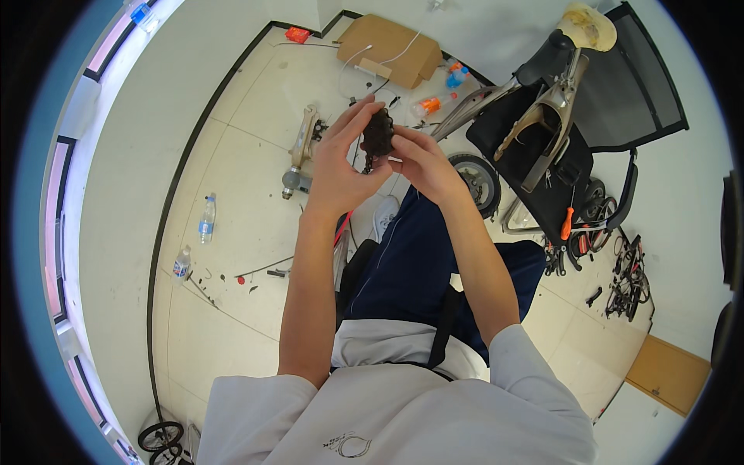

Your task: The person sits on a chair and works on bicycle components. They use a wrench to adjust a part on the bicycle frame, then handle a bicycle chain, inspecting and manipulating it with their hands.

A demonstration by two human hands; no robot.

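Observation:
In front of me, both hands hold up a dark, bunched-up chain (379, 133) with a knobbly edge, and a short end of it dangles below. My left hand (341, 159) grips its left side, fingers reaching over the top and thumb underneath. The fingertips of my right hand (428, 161) press on its right side. Below and left of my hands lies a metal frame part (302, 147) on the tiled floor. Under my right forearm, a small black wheel (476, 184) shows beside my knee.
At the right stands a black mesh chair (628, 77) bearing a metal fork part (554, 124) and an orange screwdriver (568, 223). Tangled cables (629, 279) lie beyond it. A cardboard box (387, 46) lies by the far wall, bottles (434, 104) near it. Another bottle (207, 219) is at left.

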